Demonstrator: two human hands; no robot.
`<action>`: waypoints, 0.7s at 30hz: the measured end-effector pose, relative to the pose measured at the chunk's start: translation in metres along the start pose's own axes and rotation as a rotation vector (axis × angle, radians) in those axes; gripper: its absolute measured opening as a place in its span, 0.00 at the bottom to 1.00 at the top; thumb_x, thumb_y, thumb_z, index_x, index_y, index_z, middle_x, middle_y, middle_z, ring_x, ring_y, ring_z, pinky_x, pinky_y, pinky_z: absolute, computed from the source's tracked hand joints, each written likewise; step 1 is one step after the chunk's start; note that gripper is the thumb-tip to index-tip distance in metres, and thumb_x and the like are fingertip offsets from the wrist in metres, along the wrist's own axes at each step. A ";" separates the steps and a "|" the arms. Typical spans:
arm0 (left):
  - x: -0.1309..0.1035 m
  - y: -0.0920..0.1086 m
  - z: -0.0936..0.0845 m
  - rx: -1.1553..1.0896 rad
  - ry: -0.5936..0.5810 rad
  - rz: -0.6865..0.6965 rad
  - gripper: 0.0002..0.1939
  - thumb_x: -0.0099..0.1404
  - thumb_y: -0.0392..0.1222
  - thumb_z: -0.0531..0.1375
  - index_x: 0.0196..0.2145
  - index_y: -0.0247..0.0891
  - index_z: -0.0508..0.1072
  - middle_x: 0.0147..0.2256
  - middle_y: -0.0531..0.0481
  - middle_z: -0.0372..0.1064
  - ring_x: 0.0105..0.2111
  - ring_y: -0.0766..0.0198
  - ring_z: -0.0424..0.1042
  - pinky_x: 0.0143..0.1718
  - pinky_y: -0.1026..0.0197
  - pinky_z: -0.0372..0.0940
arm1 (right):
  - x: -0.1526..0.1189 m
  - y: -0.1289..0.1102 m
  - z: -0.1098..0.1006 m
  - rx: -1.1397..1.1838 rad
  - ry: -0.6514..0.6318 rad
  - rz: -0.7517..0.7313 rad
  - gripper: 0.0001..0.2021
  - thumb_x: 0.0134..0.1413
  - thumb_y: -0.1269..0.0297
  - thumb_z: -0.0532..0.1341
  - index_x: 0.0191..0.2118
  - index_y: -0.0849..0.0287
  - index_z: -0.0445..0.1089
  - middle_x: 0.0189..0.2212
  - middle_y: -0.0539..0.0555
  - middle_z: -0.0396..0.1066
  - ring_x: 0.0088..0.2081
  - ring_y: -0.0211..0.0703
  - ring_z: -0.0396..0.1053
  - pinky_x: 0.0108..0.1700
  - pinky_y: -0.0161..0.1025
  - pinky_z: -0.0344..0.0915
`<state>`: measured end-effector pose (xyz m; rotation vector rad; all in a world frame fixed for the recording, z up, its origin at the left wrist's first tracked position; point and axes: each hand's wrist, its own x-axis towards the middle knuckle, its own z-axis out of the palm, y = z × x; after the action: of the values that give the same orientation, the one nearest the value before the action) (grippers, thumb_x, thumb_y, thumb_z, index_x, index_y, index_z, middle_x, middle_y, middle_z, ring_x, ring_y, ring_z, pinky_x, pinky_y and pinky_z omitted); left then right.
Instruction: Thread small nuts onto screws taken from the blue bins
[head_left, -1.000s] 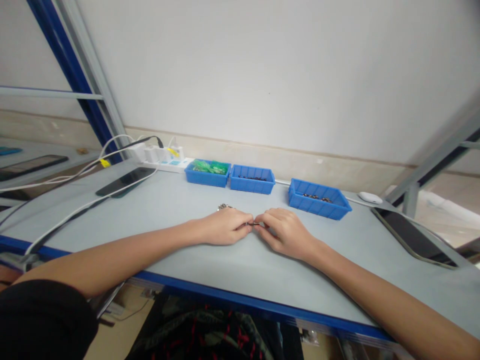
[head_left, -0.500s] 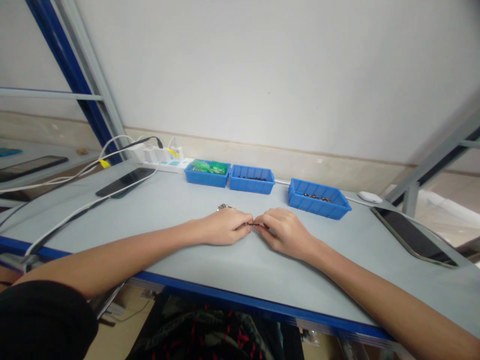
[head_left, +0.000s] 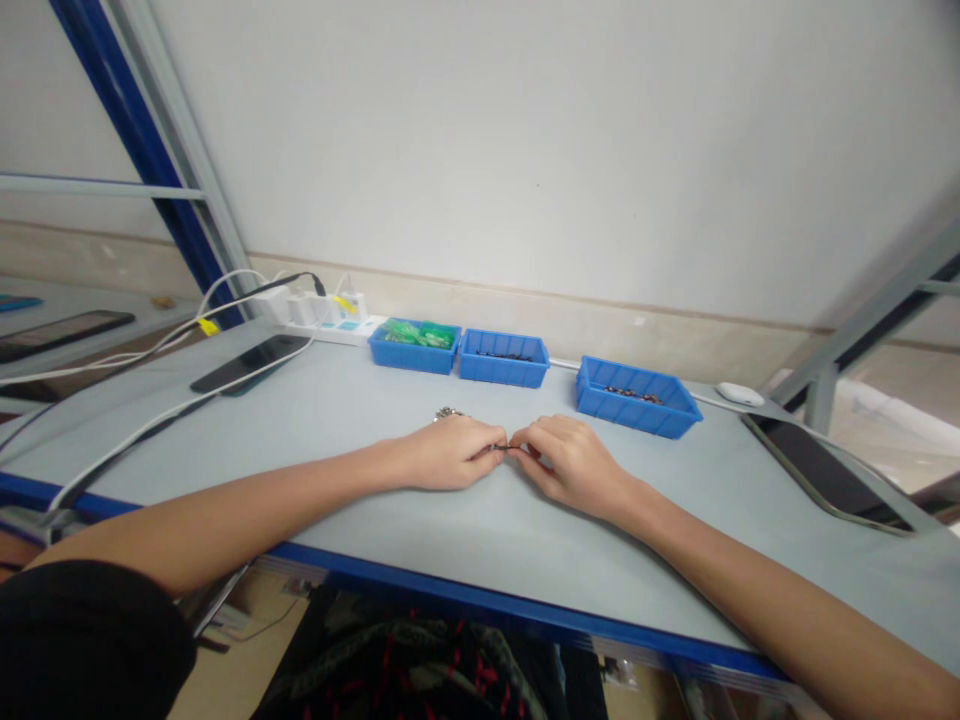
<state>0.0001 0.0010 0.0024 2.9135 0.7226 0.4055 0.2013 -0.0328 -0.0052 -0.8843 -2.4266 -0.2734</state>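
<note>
Near the middle of the grey table, my left hand (head_left: 454,453) and my right hand (head_left: 571,464) meet at the fingertips. Both are closed in a pinch on one small thin dark piece (head_left: 507,447) that spans the short gap between them. Its exact shape is too small to tell. Just behind my left hand lies a small heap of shiny metal parts (head_left: 448,412), partly hidden by the knuckles. Both wrists are low over the tabletop (head_left: 480,540).
Blue bins hold green bags (head_left: 415,361), dark bits (head_left: 502,372) and brownish parts (head_left: 637,412). Phones lie left (head_left: 255,362) and right (head_left: 829,475). A power strip (head_left: 337,329) with cables stands back left; a white case (head_left: 740,394) sits back right.
The hands have hardly moved. The right fingertips have shifted very slightly on the dark piece, and slightly more of it shows between the hands.
</note>
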 end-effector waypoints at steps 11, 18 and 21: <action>0.000 0.003 -0.001 -0.001 0.006 -0.032 0.08 0.66 0.39 0.50 0.34 0.38 0.67 0.28 0.52 0.71 0.30 0.62 0.70 0.30 0.63 0.57 | 0.000 -0.001 -0.002 -0.002 -0.004 0.012 0.09 0.58 0.64 0.54 0.32 0.62 0.67 0.23 0.52 0.66 0.26 0.38 0.62 0.31 0.36 0.54; 0.000 0.003 -0.002 -0.007 0.009 -0.029 0.08 0.66 0.39 0.50 0.34 0.39 0.68 0.28 0.52 0.71 0.30 0.62 0.70 0.30 0.63 0.57 | 0.000 -0.001 -0.001 -0.003 -0.012 0.017 0.09 0.59 0.64 0.53 0.32 0.61 0.67 0.23 0.52 0.67 0.26 0.38 0.62 0.31 0.36 0.55; 0.000 0.003 -0.002 -0.007 0.005 -0.028 0.08 0.66 0.39 0.50 0.34 0.39 0.68 0.28 0.52 0.71 0.30 0.62 0.70 0.30 0.63 0.57 | 0.000 0.000 -0.001 0.000 -0.011 0.017 0.09 0.59 0.64 0.53 0.32 0.61 0.67 0.23 0.52 0.67 0.26 0.38 0.62 0.31 0.36 0.55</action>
<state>0.0009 -0.0017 0.0048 2.8930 0.7608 0.4114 0.2013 -0.0331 -0.0044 -0.9084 -2.4283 -0.2627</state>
